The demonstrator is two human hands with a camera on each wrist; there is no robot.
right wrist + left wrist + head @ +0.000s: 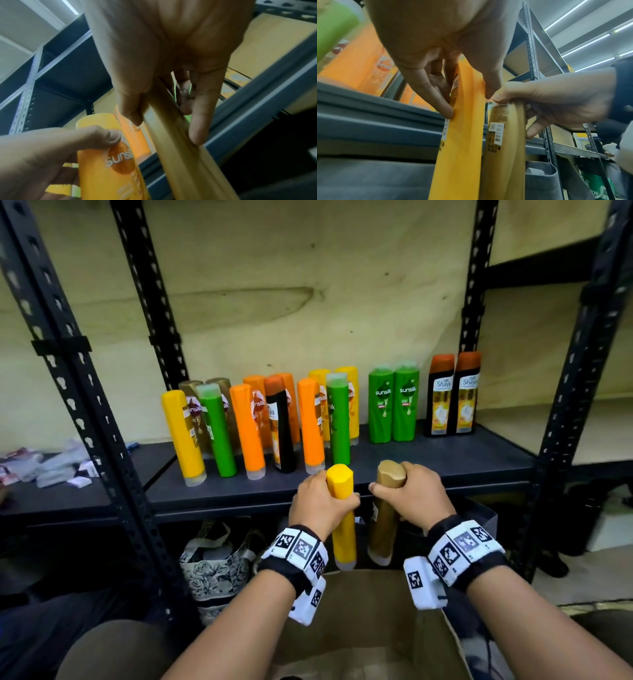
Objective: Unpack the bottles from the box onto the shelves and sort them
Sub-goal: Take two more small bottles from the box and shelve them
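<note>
While both bottles hang upright just before the dark metal shelf (411, 470), left hand (320, 501) grips the tall yellow plastic bottle (340, 518), right hand (416, 496) the gold-brown one (383, 518); cardboard box (363, 628) below, probably open. Sorted green pair (394, 405) lies far right, nearer the right hand.

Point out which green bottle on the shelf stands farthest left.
The green bottle between the front-row yellow bottle and orange bottle; the other three green bottles stand farther right.

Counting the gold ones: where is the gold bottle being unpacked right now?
Head view, right of centre: the right hand grips the gold bottle before the shelf's front edge, beside the left hand's yellow bottle.
</note>
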